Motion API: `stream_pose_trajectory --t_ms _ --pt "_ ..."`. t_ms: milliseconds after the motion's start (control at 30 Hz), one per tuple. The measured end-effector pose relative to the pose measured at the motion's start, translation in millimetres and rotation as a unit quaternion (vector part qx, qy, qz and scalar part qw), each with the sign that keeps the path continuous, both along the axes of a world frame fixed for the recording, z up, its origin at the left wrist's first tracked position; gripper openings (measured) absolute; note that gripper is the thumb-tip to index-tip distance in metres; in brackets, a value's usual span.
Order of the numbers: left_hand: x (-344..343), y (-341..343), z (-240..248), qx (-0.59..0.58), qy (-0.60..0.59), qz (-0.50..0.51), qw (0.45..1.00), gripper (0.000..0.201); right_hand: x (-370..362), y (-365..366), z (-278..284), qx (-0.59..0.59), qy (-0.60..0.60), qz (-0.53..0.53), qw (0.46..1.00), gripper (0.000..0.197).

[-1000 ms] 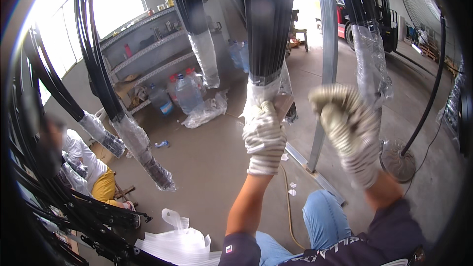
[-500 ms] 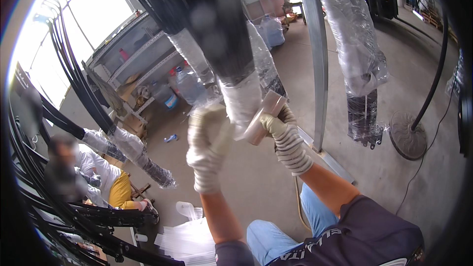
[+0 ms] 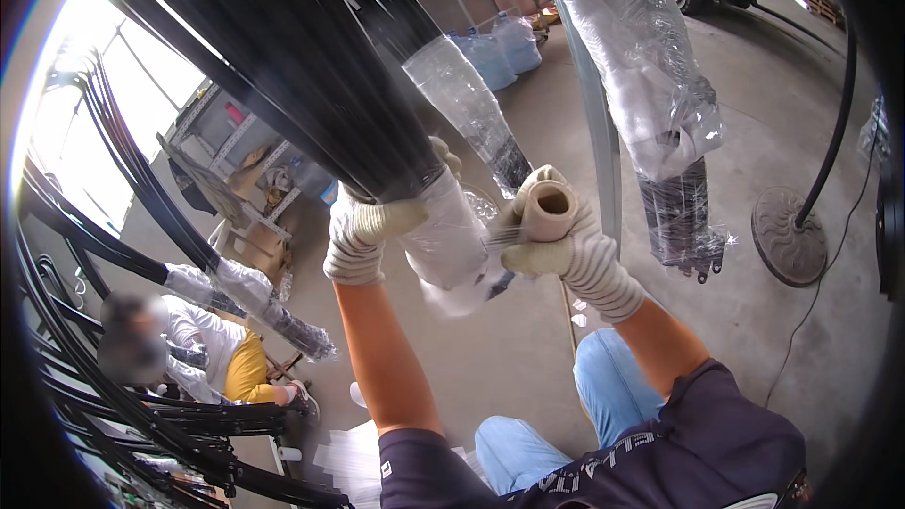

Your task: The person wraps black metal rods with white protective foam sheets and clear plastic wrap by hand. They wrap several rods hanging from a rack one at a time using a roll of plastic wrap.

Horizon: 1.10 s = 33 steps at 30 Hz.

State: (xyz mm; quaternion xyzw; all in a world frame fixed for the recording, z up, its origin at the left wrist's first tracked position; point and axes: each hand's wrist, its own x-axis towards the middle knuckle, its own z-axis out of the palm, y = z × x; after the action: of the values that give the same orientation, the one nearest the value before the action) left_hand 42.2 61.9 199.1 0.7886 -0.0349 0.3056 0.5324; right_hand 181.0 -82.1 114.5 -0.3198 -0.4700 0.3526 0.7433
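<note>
A thick bundle of long black rods or tubes (image 3: 311,85) slants down in front of me, its lower end wrapped in white sheet and clear film (image 3: 445,240). My left hand (image 3: 372,226), in a striped knit work glove, is closed around the bundle where the wrapping begins; some of its fingers pass out of sight behind. In my right hand (image 3: 575,250), gloved alike, is a roll of stretch film (image 3: 551,210) with its cardboard core facing me. The roll is just right of the wrapped end, and film appears to stretch between them.
Other film-wrapped bundles hang behind (image 3: 462,99) and to the right (image 3: 650,104), near a grey metal post (image 3: 600,141). A round stand base (image 3: 790,236) is on the floor at right. At left, a seated person (image 3: 203,335) is beside more black bundles. White sheets (image 3: 353,462) lie low.
My left hand has come up onto the bundle and taken hold of it. The roll has turned in my right hand, its core end now toward me. The bundle appears larger and farther left.
</note>
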Motion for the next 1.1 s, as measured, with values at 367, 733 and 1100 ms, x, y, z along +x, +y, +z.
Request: stream_pose_trajectory --t_ms 367,733,1100 --pt "-7.1 -41.4 -32.5 0.128 -0.236 0.343 0.9 0.044 -26.9 124.1 34.3 -0.03 0.281 0.293 0.913 0.038" --pt "-61.0 25.7 -155.9 -0.404 -0.137 0.097 0.9 0.047 -47.2 141.4 3.3 0.159 -0.292 -0.068 0.94 0.039" --pt "4.9 -11.8 -93.6 -0.246 -0.279 0.178 0.911 0.04 -31.1 38.4 41.5 0.09 -0.047 0.054 0.993 0.055"
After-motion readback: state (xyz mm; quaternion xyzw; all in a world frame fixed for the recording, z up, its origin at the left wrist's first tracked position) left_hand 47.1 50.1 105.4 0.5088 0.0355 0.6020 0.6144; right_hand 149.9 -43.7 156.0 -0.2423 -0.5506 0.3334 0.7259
